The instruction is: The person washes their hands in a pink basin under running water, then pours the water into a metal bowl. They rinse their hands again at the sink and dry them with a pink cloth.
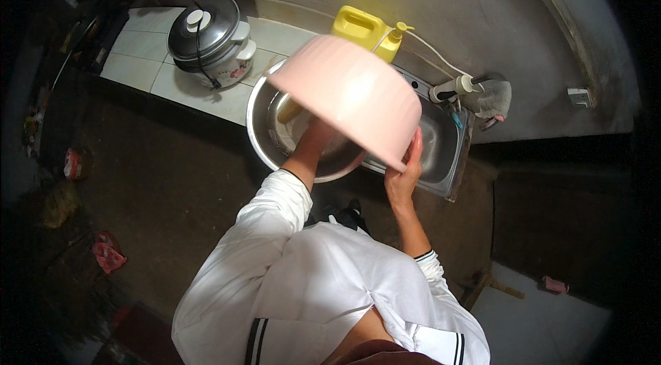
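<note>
A large pink basin [356, 91] is tilted on its side in front of me, its outer wall and base facing up. My right hand [405, 171] grips its rim at the lower right, thumb or fingers along the outside. My left hand [321, 132] reaches beneath the basin, mostly hidden by it, so its fingers and whatever they touch cannot be made out. Under the pink basin stands a wide stainless steel bowl [262, 144], partly covered from view. A brownish-yellow object [288, 109], not clear in kind, shows inside the steel bowl.
An electric cooker [211, 39] with a steel lid stands on the tiled counter [129, 68] at left. Behind the basin is a yellow plastic jug [361, 26] beside a pump top. At right lies a stainless steel sink [439, 145]; a grey cloth [490, 98] hangs near the wall.
</note>
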Motion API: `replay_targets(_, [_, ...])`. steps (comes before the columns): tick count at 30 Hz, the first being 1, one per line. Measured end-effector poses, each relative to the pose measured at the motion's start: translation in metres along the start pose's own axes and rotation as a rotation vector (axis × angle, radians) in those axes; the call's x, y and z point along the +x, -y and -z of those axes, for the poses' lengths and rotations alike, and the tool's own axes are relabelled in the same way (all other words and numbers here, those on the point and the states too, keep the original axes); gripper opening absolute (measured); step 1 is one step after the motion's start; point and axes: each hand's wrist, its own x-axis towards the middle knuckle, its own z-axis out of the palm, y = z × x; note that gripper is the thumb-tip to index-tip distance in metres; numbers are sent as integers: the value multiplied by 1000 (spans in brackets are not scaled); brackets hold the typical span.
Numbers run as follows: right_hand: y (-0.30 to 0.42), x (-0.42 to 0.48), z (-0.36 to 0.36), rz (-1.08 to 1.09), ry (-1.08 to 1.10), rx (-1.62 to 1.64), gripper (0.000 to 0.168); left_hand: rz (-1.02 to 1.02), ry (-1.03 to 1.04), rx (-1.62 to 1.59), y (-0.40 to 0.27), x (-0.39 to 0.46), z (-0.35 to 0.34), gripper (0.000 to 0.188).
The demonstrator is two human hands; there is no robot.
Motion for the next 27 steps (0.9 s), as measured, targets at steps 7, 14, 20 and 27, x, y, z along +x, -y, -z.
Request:
replay_targets(7, [-14, -17, 2, 107, 64, -113, 67, -56, -30, 188, -3, -3, 3, 46])
replay_targets(14, [-11, -23, 10, 145, 57, -57, 57, -70, -54, 256, -8, -14, 13, 46])
replay_targets(20, [-22, -22, 20, 239, 49, -54, 53, -100, -130, 305, -17, -26, 17, 46])
replay_targets(27, [-46, -11, 44, 181, 152, 152, 40, -122, -228, 375, -29, -49, 16, 46])
